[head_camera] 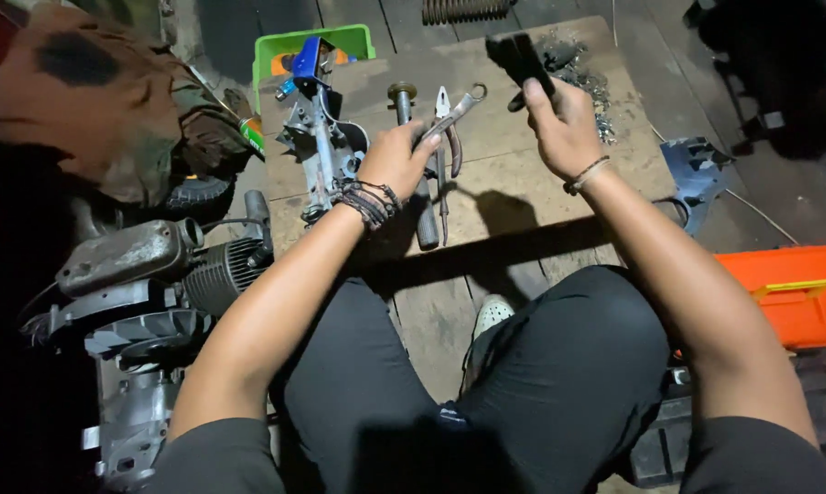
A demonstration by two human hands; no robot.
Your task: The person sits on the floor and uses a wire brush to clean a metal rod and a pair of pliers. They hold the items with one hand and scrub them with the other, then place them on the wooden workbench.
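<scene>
My left hand (396, 157) had its fingers curled round a wrench (452, 112), while my right hand (562, 128) pinched a dark flat tool (525, 57) above the board (514, 197).

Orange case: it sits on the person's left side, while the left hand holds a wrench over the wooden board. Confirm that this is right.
Not quite. The head view shows the orange case on the person's right side, not the left. The rest stands: the left hand holds a wrench over the wooden board.
</scene>
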